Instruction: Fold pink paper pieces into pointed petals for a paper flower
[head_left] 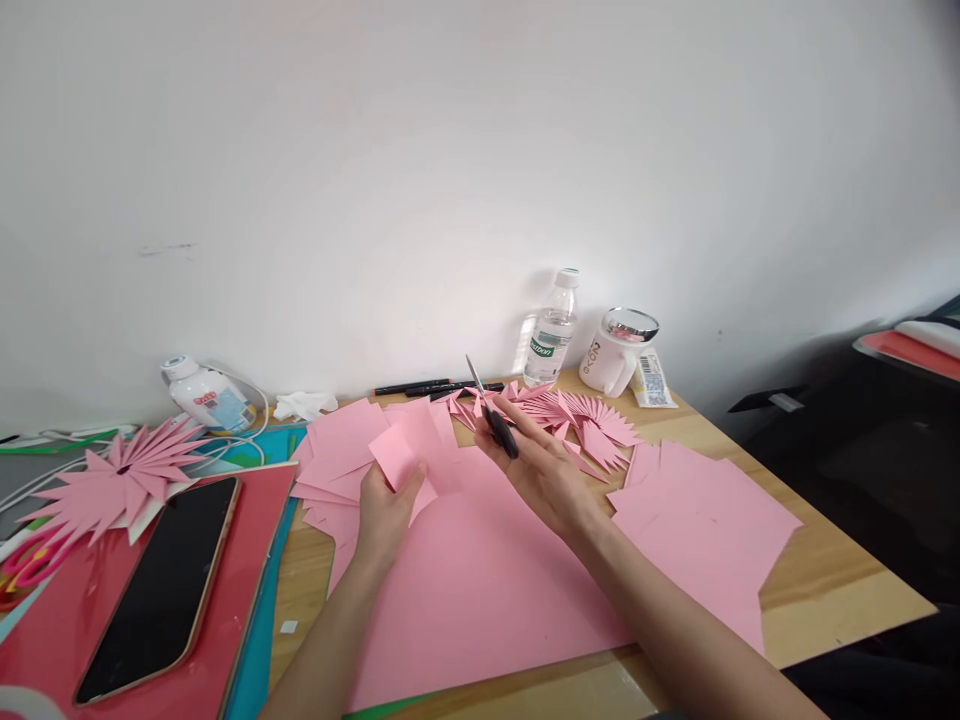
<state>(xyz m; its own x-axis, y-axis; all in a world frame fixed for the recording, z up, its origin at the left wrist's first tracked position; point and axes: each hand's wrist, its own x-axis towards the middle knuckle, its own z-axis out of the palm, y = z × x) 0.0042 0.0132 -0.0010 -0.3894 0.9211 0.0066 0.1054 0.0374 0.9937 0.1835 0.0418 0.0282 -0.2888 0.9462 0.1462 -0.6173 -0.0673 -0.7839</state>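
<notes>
White wall [375, 180] fills the upper frame behind our worktop [847, 590]; our left hand [388, 505] pinches paper [401, 448], our right hand [551, 475] loosely grips scissors [501, 432].

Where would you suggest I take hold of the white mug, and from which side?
Probably by its handle, coming from the near side: the white mug stands upright with its handle turned toward the viewer, while the bottle stands to the left and the wall behind.
</notes>
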